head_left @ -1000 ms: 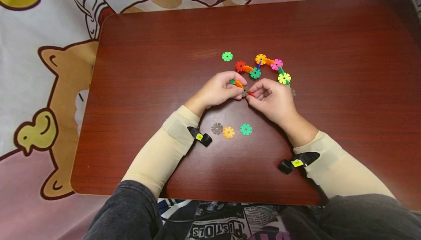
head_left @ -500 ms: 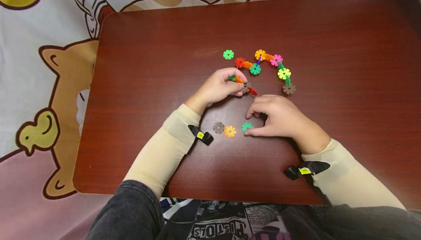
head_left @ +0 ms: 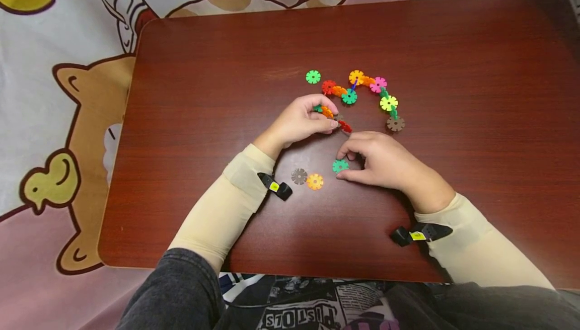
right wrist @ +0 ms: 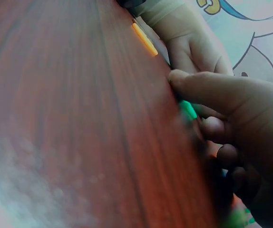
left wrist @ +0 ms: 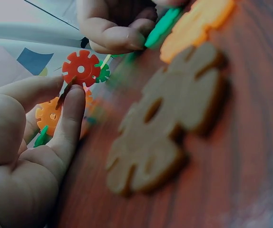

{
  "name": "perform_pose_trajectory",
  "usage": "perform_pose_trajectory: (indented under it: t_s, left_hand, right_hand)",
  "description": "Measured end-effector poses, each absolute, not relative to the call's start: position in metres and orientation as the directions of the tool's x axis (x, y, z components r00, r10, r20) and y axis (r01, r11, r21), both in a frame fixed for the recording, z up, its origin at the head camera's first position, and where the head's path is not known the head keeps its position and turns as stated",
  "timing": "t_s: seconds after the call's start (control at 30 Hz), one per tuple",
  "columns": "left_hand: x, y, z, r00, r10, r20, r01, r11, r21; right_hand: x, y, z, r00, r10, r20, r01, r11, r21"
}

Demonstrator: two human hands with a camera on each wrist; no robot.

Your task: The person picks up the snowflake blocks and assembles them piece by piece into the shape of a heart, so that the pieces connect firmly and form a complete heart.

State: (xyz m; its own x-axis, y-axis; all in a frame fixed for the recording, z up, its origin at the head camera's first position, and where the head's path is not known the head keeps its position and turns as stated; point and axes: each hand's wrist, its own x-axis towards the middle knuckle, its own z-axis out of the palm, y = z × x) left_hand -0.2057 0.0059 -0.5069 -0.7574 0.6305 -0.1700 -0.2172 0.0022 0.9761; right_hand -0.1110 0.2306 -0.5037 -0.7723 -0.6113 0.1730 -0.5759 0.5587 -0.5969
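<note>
My left hand pinches a brown notched disc, seen edge-on, between thumb and index finger. A red disc is slotted onto that brown one and points toward my right hand. Low over the table, the right thumb and index finger hold a loose green disc by its edges. More joined discs, including an orange one, show behind the left fingers, which partly hide them. Beyond the hands, the chain of discs curves round to a brown end disc.
A loose grey-brown disc and a loose orange disc lie side by side nearer the body. One bright green disc lies beyond the left hand. All are on a dark red wooden table.
My right hand has left the red disc, come nearer the body and taken hold of the green disc, shifting it slightly away from me. The left hand stays on the chain.
</note>
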Motion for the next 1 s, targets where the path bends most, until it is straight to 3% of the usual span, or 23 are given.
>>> perform_pose_trajectory:
  t_s: [0.23, 0.47, 0.63, 0.8, 1.0]
  left_hand:
    - [-0.2053, 0.0062, -0.5066, -0.767, 0.620, -0.164, -0.210, -0.001, 0.978]
    - [-0.2045, 0.0081, -0.5057, -0.775, 0.607, -0.176, -0.226, -0.007, 0.974]
    - [-0.2056, 0.0080, -0.5052, -0.781, 0.597, -0.182, -0.249, -0.031, 0.968]
    - [-0.2076, 0.0061, -0.5065, -0.784, 0.591, -0.188, -0.273, -0.056, 0.960]
    - [-0.2081, 0.0067, -0.5082, -0.788, 0.587, -0.185, -0.268, -0.058, 0.962]
  right_hand:
    - [-0.1098, 0.2312, -0.4997, -0.781, -0.620, 0.082, -0.531, 0.588, -0.610]
    - [-0.1095, 0.2350, -0.5011, -0.833, -0.527, 0.168, -0.486, 0.552, -0.678]
    - [-0.1112, 0.2333, -0.5037, -0.919, -0.308, 0.245, -0.373, 0.484, -0.792]
    - [-0.1119, 0.2287, -0.5027, -0.983, -0.046, 0.175, -0.181, 0.302, -0.936]
    - [-0.1130, 0.2271, -0.4992, -1.000, -0.010, 0.017, -0.019, 0.136, -0.990]
